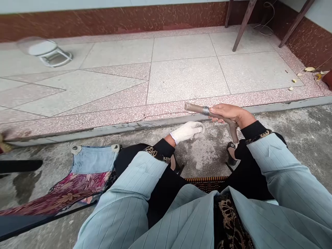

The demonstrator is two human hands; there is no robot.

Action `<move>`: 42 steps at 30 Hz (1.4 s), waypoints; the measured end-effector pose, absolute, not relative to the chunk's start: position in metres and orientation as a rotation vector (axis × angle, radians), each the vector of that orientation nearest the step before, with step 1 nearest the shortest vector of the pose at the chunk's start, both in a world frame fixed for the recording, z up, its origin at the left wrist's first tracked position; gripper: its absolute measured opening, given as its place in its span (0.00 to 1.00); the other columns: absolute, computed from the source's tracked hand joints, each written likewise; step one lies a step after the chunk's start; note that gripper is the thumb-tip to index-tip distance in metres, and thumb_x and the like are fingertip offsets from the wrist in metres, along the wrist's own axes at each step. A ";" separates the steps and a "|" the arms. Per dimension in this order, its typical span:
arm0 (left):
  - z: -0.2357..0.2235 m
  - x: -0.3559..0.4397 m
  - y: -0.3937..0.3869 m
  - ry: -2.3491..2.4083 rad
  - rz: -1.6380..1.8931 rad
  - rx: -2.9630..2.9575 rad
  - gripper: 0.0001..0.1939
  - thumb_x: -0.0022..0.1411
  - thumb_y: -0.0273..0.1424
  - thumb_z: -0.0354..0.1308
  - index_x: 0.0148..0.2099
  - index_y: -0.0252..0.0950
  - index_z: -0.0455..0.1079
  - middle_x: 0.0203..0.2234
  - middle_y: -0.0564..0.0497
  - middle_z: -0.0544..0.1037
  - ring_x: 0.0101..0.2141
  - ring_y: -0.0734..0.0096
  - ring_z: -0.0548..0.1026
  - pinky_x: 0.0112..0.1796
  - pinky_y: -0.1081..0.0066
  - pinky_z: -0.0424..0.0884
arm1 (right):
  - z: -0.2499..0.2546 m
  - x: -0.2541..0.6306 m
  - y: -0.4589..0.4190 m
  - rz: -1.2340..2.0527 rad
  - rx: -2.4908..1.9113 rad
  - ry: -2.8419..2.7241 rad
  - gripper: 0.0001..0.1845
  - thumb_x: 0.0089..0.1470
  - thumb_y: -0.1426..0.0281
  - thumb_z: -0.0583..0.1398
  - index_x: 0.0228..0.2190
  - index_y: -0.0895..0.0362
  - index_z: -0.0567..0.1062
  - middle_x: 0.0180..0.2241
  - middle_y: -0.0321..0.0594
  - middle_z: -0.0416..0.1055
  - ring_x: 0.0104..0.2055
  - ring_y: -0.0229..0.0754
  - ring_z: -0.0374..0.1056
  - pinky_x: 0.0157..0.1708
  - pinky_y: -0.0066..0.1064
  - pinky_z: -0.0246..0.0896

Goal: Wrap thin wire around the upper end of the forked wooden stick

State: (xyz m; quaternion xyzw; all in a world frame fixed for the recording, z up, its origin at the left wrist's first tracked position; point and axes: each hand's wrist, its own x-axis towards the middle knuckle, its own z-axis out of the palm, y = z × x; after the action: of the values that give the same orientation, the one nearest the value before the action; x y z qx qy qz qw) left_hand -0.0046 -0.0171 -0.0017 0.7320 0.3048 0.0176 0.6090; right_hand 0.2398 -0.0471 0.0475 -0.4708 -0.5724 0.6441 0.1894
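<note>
My bare right hand [228, 114] is wrapped round a brown wooden stick [194, 108] that points left. Several turns of grey metal wire [205, 110] circle the stick just beyond my fingers. Past the wrist, the stick bends down toward my right shoe [232, 152]. My left hand [188, 132], in a white knitted glove, is a little below and left of the stick, apart from it. Its fingers are curled together; a faint blur shows at their tips, and whatever they pinch, if anything, is too small to name.
A raised tiled step [181, 79] runs in front of me, its edge close beyond my hands. On it are a white stool [50, 52], wooden table legs [243, 26] and yellowish scraps [310, 69]. A folding chair with denim and floral cloth [77, 186] stands at my left.
</note>
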 end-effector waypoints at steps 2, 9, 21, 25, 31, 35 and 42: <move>0.000 -0.004 -0.014 0.791 0.108 1.810 0.15 0.67 0.32 0.49 0.30 0.34 0.72 0.18 0.57 0.68 0.19 0.77 0.62 0.21 0.78 0.60 | 0.049 0.236 -0.054 1.979 -1.132 -1.756 0.29 0.60 0.45 0.57 0.35 0.61 0.70 0.26 0.35 0.64 0.20 0.31 0.57 0.20 0.26 0.54; 0.017 -0.010 0.001 0.804 0.165 1.952 0.09 0.64 0.30 0.54 0.34 0.33 0.73 0.21 0.57 0.70 0.21 0.79 0.64 0.25 0.78 0.59 | 0.027 0.225 -0.051 1.854 -1.576 -2.571 0.27 0.59 0.48 0.59 0.22 0.58 0.68 0.19 0.34 0.61 0.20 0.33 0.54 0.23 0.28 0.49; -0.011 -0.002 -0.015 0.663 0.030 1.738 0.15 0.65 0.40 0.53 0.36 0.32 0.71 0.18 0.55 0.66 0.19 0.78 0.60 0.23 0.74 0.57 | 0.059 0.241 -0.051 1.849 -1.221 -1.774 0.29 0.59 0.42 0.56 0.32 0.58 0.68 0.24 0.33 0.63 0.20 0.31 0.55 0.20 0.25 0.53; -0.001 -0.002 -0.008 0.785 0.118 1.876 0.12 0.65 0.36 0.51 0.36 0.33 0.70 0.20 0.55 0.67 0.21 0.76 0.62 0.25 0.73 0.58 | 0.056 0.230 -0.060 2.178 -0.981 -2.107 0.31 0.55 0.41 0.58 0.27 0.58 0.68 0.21 0.30 0.62 0.20 0.30 0.56 0.21 0.25 0.52; 0.023 -0.003 -0.010 0.751 0.134 2.088 0.12 0.63 0.35 0.52 0.32 0.34 0.70 0.24 0.53 0.70 0.23 0.76 0.63 0.27 0.74 0.58 | 0.029 0.231 -0.045 1.775 -1.699 -2.523 0.25 0.63 0.52 0.56 0.23 0.57 0.67 0.19 0.35 0.63 0.19 0.34 0.56 0.23 0.30 0.51; 0.015 -0.003 -0.018 0.710 0.106 1.764 0.18 0.67 0.43 0.49 0.37 0.34 0.70 0.21 0.54 0.67 0.19 0.78 0.61 0.23 0.75 0.56 | 0.029 0.241 -0.031 1.139 -2.113 -2.163 0.22 0.64 0.53 0.56 0.28 0.58 0.69 0.26 0.42 0.68 0.25 0.38 0.60 0.26 0.31 0.52; -0.012 0.004 -0.013 0.780 0.131 1.790 0.16 0.67 0.41 0.50 0.36 0.33 0.70 0.22 0.53 0.68 0.21 0.76 0.62 0.24 0.74 0.58 | 0.054 0.243 -0.051 1.811 -1.211 -1.749 0.28 0.62 0.44 0.53 0.35 0.59 0.68 0.26 0.33 0.62 0.20 0.31 0.55 0.21 0.26 0.52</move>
State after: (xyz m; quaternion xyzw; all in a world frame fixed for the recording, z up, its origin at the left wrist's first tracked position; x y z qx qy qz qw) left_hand 0.0041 -0.0129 -0.0116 0.7589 0.3308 0.0555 0.5582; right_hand 0.2434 -0.0513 0.0541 -0.4269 -0.6167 0.6383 0.1730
